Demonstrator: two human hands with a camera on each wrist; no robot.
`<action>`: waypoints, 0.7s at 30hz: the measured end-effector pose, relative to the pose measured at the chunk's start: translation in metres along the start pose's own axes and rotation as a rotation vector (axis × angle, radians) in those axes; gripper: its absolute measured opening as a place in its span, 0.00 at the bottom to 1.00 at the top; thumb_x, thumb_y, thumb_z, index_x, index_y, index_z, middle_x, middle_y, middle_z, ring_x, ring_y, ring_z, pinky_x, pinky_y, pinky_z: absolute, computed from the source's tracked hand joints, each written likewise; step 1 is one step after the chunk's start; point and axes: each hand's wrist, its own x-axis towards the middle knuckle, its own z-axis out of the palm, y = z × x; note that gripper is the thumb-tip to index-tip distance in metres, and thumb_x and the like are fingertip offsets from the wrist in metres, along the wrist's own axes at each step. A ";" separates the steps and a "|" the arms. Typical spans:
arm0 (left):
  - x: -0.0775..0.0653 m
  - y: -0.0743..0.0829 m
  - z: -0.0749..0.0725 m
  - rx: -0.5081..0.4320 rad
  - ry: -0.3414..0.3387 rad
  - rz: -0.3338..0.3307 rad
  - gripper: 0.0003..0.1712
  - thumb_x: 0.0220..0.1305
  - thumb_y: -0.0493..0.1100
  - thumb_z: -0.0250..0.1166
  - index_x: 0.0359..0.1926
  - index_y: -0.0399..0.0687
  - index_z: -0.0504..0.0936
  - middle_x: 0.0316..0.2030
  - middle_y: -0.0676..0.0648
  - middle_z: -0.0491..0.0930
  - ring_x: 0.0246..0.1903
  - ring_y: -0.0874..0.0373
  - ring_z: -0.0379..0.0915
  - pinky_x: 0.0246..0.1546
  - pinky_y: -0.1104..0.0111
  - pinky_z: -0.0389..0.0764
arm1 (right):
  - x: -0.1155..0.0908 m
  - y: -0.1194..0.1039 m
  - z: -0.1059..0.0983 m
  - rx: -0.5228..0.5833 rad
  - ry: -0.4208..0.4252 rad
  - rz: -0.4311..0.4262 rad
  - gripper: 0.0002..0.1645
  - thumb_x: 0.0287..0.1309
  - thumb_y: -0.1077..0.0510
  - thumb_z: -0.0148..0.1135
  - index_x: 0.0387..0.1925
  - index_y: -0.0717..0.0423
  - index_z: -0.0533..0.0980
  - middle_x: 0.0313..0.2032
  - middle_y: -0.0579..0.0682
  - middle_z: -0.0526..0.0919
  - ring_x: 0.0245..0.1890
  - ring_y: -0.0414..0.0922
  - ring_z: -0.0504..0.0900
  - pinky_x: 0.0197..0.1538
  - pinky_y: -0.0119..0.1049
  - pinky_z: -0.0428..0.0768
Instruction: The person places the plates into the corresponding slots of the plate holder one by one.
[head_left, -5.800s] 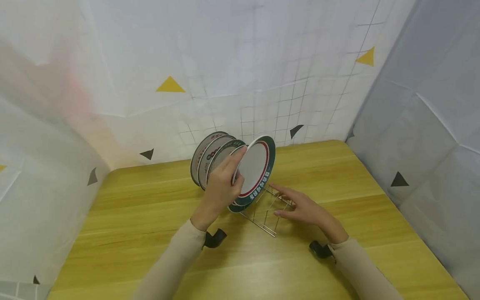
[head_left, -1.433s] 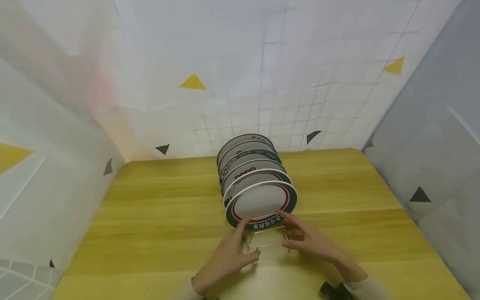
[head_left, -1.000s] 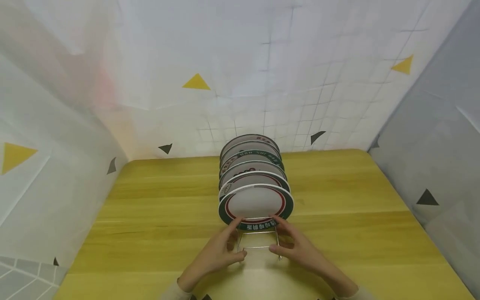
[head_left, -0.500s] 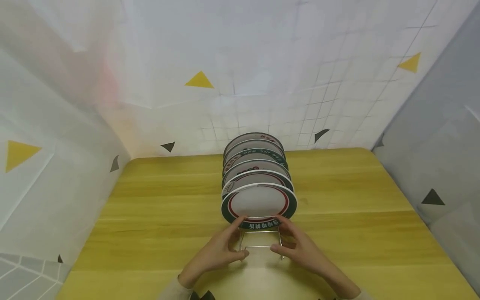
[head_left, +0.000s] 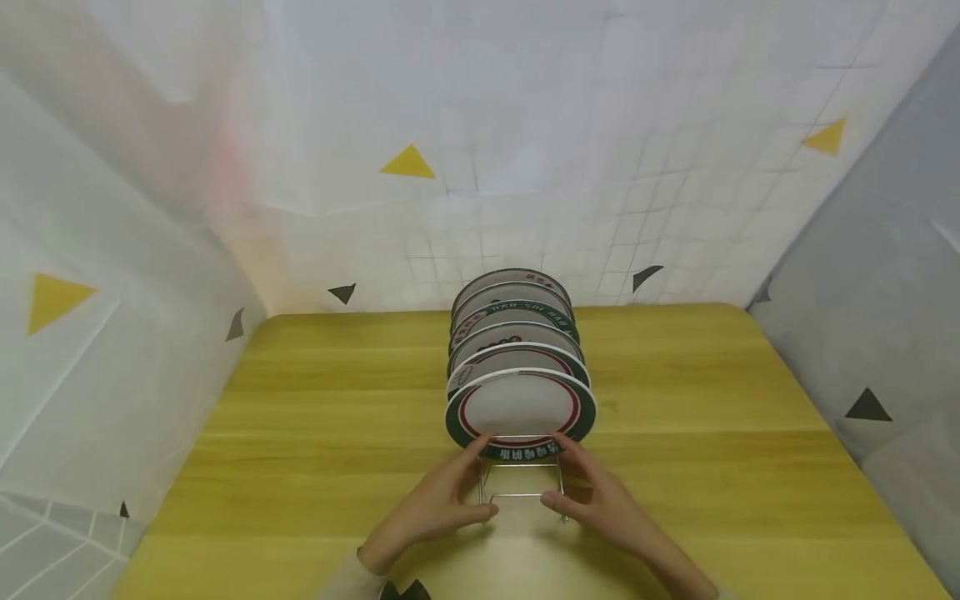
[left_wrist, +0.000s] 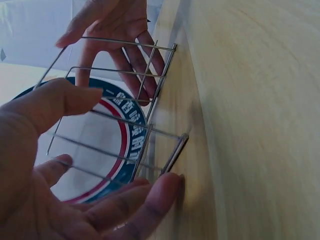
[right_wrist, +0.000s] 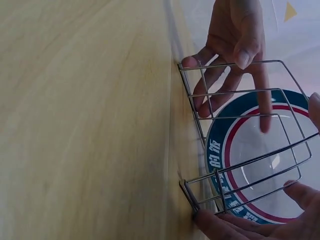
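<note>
A wire dish rack (head_left: 517, 495) stands on the table, its near slots bare. Several round plates stand upright in it, one behind another. The front plate (head_left: 517, 404) is white with a dark green rim, a red ring and white lettering; the plates behind (head_left: 525, 360) show mostly their upper parts. My left hand (head_left: 431, 504) holds the rack's near end from the left, fingers along the side and thumb at the near wires. On the opposite side my right hand (head_left: 611, 508) holds it likewise. In the left wrist view, left fingertips (left_wrist: 165, 190) touch the bottom rail.
The wooden table (head_left: 322, 400) reaches to a pale back wall (head_left: 525, 125) with yellow and dark triangles. Grey-white side walls (head_left: 885, 333) flank it. A dark device (head_left: 405, 592) sits at the left wrist.
Earlier my left hand held a plate over the angled rack. Now that plate stands in front, and both hands have turned the rack to point straight away. Lately almost nothing moves.
</note>
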 end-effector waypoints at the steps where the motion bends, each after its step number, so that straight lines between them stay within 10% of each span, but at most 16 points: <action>1: -0.002 -0.002 -0.001 -0.047 -0.013 -0.001 0.54 0.57 0.51 0.72 0.77 0.57 0.50 0.70 0.39 0.62 0.66 0.43 0.65 0.60 0.58 0.75 | -0.001 0.000 0.000 -0.007 -0.011 -0.010 0.49 0.57 0.48 0.69 0.75 0.39 0.54 0.65 0.65 0.69 0.63 0.62 0.72 0.58 0.55 0.76; 9: -0.042 -0.021 -0.035 -0.101 0.062 -0.107 0.39 0.66 0.53 0.64 0.73 0.49 0.60 0.61 0.37 0.72 0.57 0.42 0.74 0.48 0.65 0.81 | -0.011 0.015 -0.032 -0.042 -0.036 -0.164 0.37 0.69 0.58 0.56 0.75 0.51 0.56 0.62 0.67 0.72 0.59 0.61 0.75 0.56 0.40 0.79; 17: -0.084 -0.026 -0.127 0.135 0.275 -0.125 0.26 0.71 0.47 0.59 0.66 0.42 0.69 0.55 0.37 0.77 0.49 0.47 0.78 0.43 0.70 0.81 | -0.013 0.048 -0.115 -0.633 0.298 -0.286 0.29 0.63 0.60 0.63 0.64 0.60 0.69 0.52 0.62 0.81 0.49 0.59 0.81 0.46 0.57 0.79; 21: -0.093 -0.022 -0.173 0.301 0.375 -0.107 0.25 0.71 0.43 0.58 0.65 0.38 0.69 0.53 0.37 0.78 0.47 0.44 0.78 0.40 0.71 0.81 | -0.012 0.060 -0.164 -0.748 0.343 -0.268 0.29 0.63 0.60 0.62 0.64 0.64 0.68 0.52 0.69 0.78 0.45 0.66 0.80 0.42 0.61 0.77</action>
